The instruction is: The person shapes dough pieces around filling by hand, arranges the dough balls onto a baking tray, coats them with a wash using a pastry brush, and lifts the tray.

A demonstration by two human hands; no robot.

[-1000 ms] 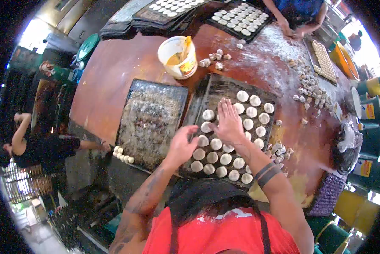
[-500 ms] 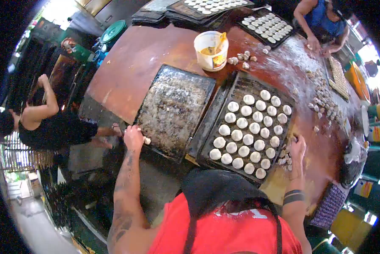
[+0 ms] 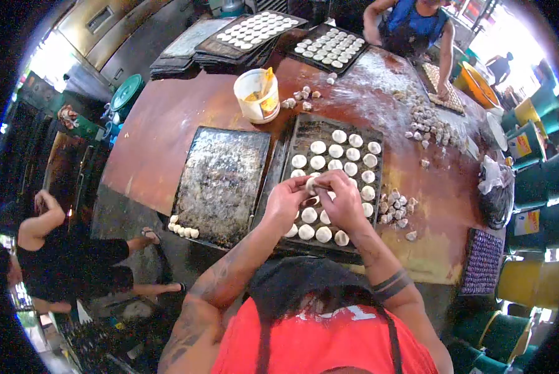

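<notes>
Over the right-hand tray (image 3: pixel 374 128), my left hand (image 3: pixel 287 201) and my right hand (image 3: pixel 343 201) meet with fingers pinched together. A small pale dough piece (image 3: pixel 311 185) shows between their fingertips. Rows of round white dough pieces (image 3: pixel 317 148) lie on that tray, some hidden beneath my hands. To the left is a dark, flour-dusted tray (image 3: pixel 220 181), with several small dough balls (image 3: pixel 183 229) along its near left corner. Right of my right hand, a heap of floury dough lumps (image 3: pixel 396 209) sits on the table.
A white bucket (image 3: pixel 254 106) with yellow filling and a spatula stands beyond the trays. More dough lumps (image 3: pixel 438 124) lie on the floured table. Stacked trays (image 3: pixel 192 47) are at the back. A person in blue (image 3: pixel 410 28) works across the table; another person (image 3: pixel 74 249) is at left.
My left hand has left the left tray's near corner, and my right hand has left the heap at right. Both have come together over the right-hand tray. The camera view has shifted.
</notes>
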